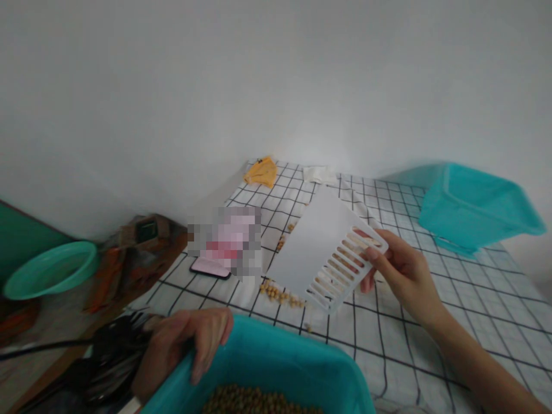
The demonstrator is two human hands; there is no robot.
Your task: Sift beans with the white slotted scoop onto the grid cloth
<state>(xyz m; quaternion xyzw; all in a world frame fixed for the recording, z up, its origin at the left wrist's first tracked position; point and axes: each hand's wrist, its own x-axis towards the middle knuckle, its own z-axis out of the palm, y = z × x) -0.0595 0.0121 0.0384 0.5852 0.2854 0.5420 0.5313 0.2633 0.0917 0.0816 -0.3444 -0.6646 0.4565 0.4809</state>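
Observation:
My right hand (399, 273) pinches the slotted end of a flat white plastic scoop (321, 250), holding it tilted above the checked cloth (431, 322). Just under the scoop's near edge lies a small heap of loose beans (280, 294). My left hand (185, 345) is curled over the rim of a teal tub (267, 368) at the bottom of the view, fingers hooked inside. The tub holds more beans (254, 399).
A second teal tub (474, 213) stands tilted at the back right. A phone (211, 267) lies on the cloth beside a blurred pink patch. An orange cloth (261, 171) and white paper (319, 174) lie by the wall. A green bowl (49, 267) sits on the far left.

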